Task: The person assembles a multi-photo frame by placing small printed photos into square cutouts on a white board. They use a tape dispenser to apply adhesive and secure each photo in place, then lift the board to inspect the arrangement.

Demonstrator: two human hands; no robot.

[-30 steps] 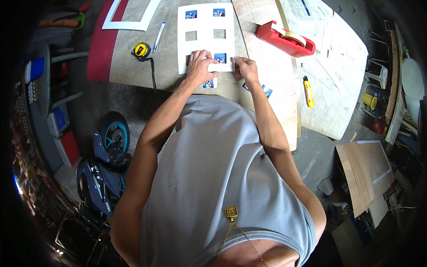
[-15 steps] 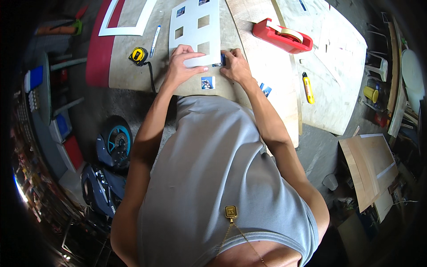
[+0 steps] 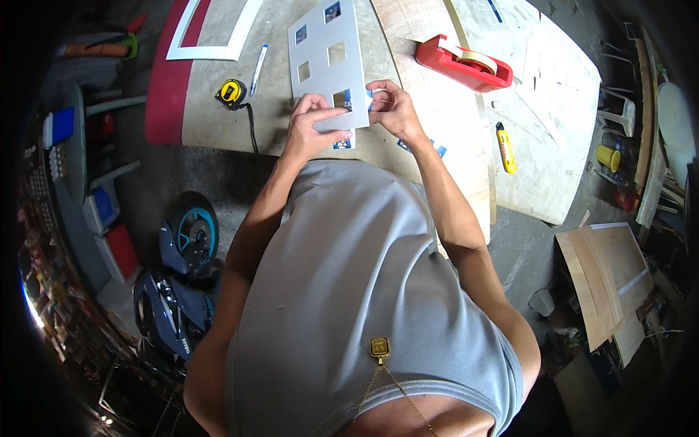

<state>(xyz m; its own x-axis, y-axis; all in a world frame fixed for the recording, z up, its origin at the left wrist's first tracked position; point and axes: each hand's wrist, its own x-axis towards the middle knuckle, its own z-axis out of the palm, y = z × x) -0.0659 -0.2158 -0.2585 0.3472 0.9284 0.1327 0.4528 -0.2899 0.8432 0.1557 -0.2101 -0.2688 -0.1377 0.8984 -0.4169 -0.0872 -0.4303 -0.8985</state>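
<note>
A white mat board (image 3: 319, 64) with square windows is raised at a tilt over the table's near edge. Small photos fill its two far windows. My left hand (image 3: 312, 130) is closed on the board's near left corner, fingers on the front and thumb low. At the near right edge, the fingers of my right hand (image 3: 397, 115) pinch a small photo (image 3: 369, 100), mostly hidden behind the board. Part of a picture shows through the near right window. Just under the board's near edge lies another photo (image 3: 344, 143), partly covered. More photos (image 3: 440, 150) lie beside my right forearm.
A yellow tape measure (image 3: 231, 92), a marker (image 3: 258, 71) and a white frame (image 3: 207, 53) lie to the left. On the right are a red tape dispenser (image 3: 466, 65) and a yellow utility knife (image 3: 505, 148). A motorcycle (image 3: 178, 284) stands at lower left.
The board has lifted off the table and tilted, shifting slightly right. My right hand has brought the photo up behind its edge, and a picture now shows in the near right window.
</note>
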